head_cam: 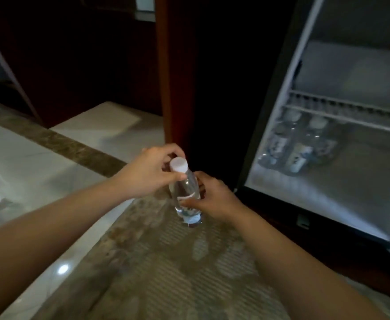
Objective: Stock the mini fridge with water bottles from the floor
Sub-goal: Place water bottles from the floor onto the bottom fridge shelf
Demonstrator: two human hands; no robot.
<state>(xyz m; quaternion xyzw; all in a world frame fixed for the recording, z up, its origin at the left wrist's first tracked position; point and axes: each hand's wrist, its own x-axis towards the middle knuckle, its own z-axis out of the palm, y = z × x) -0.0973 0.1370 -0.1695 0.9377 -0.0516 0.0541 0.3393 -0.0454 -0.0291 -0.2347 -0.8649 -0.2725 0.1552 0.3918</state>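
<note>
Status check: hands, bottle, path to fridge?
Left hand grips the bottle at the neck, right hand on its body. Bottle at the floor, not yet in the fridge. Fridge open, stocked bottles inside, path clear.

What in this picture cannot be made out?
Head view:
- Labels of the clear plastic bottles in the white mini fridge: blurred.
- Label of the clear white-capped water bottle: covered by the right hand.
- Some fingertips of the left hand: behind its cap.
- Fridge's right side: cut off by frame edge.
</note>
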